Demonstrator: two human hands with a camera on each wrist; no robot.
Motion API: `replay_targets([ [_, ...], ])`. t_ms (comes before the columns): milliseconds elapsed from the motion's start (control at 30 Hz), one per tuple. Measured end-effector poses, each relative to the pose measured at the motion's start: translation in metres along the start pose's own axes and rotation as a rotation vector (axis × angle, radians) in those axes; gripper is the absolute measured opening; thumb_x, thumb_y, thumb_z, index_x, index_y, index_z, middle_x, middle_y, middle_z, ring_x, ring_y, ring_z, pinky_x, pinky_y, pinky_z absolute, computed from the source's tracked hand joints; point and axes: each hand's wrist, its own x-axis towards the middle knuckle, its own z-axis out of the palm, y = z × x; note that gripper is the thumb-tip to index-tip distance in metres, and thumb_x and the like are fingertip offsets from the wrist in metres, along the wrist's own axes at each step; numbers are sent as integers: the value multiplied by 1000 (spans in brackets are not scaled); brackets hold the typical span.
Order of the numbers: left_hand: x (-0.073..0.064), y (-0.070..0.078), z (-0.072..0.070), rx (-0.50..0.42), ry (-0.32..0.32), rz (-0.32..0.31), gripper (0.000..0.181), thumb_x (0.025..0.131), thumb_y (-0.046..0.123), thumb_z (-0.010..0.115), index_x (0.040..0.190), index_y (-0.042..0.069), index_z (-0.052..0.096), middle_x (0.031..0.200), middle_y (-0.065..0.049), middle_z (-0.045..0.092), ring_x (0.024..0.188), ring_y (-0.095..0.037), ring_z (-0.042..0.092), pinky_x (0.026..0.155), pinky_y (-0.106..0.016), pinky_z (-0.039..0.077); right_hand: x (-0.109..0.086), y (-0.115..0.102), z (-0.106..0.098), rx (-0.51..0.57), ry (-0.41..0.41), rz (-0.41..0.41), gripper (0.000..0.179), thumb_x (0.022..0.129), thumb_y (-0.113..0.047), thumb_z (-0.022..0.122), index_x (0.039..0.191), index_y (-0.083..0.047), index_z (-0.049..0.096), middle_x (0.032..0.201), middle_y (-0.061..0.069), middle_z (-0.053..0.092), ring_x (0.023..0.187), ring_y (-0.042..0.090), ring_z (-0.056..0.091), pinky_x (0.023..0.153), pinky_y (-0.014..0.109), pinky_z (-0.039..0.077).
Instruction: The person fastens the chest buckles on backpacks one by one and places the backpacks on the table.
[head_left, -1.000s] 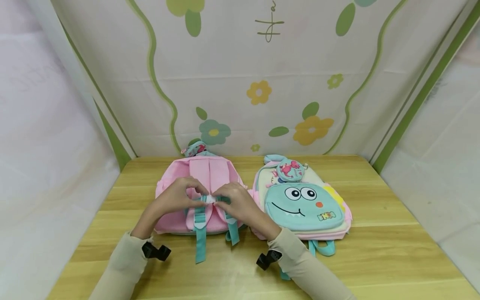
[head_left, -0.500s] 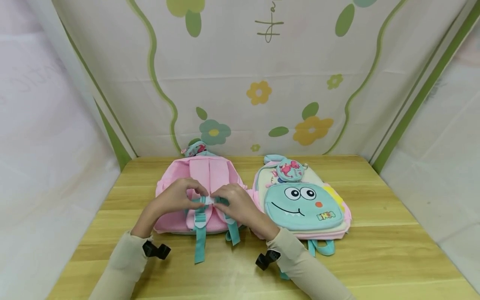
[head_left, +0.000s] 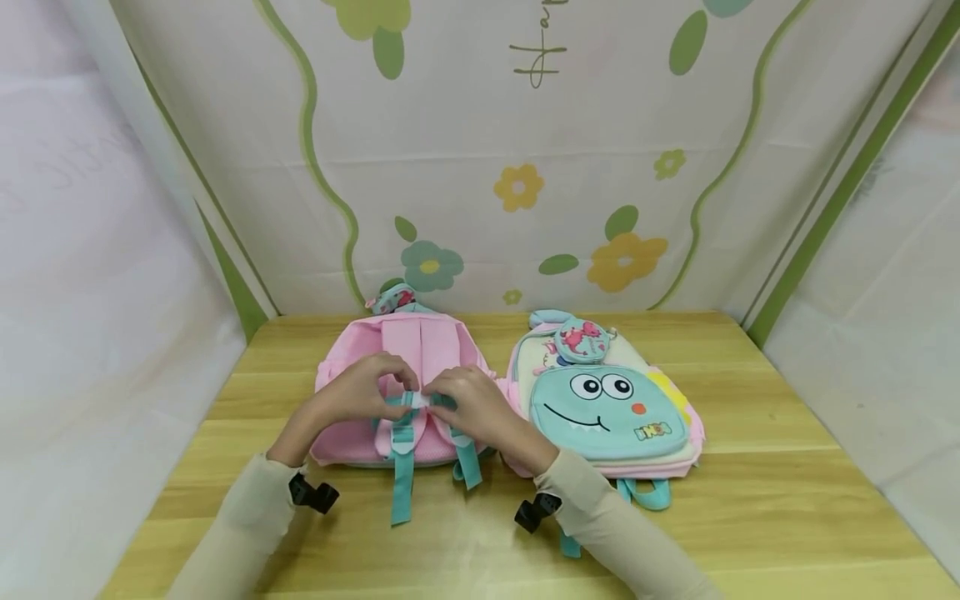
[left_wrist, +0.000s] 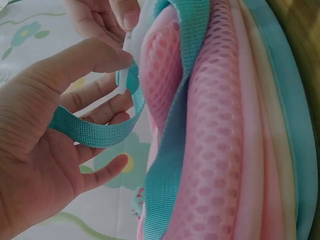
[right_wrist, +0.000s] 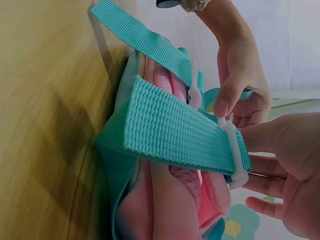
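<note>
A pink backpack (head_left: 351, 443) lies on the table with its padded back and shoulder straps facing up. Over its middle, both hands meet at a small white plastic buckle (head_left: 421, 401) on a teal strap (left_wrist: 100, 132). My left hand (head_left: 362, 390) pinches the buckle's left end between thumb and fingers. From the other side, my right hand (head_left: 474, 403) pinches its right end. Fingers partly cover the buckle, so I cannot tell whether its halves are fastened. A loose teal webbing tail (head_left: 402, 487) hangs from a white strap adjuster (right_wrist: 235, 150) toward the table's front.
To the right lies a second backpack (head_left: 609, 429), front up, with a teal smiling-face pocket and a round dinosaur pouch (head_left: 582, 342). Its teal straps poke out below. The wooden table (head_left: 780, 500) ends at a flower-printed cloth backdrop (head_left: 465, 108).
The head view has shifted slightly. Both hands stay at the white buckle with hardly any visible movement, and the backpacks lie as before.
</note>
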Motion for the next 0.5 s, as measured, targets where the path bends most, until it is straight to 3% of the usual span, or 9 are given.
replay_targets([
  [267, 6, 2, -2, 25, -50, 7, 22, 80, 15, 84, 99, 18, 73, 96, 7, 71, 95, -20, 64, 88, -45, 54, 0, 1, -4, -69, -12, -8, 20, 90, -18, 79, 109, -12, 79, 103, -1, 78, 100, 16, 71, 97, 39, 53],
  [500, -2, 5, -6, 86, -49, -33, 18, 82, 20, 85, 99, 19, 79, 96, 8, 72, 95, -21, 65, 87, -44, 55, 0, -7, -1, -117, -8, -6, 20, 89, -20, 80, 108, -13, 79, 101, -1, 78, 96, 16, 72, 94, 37, 53],
])
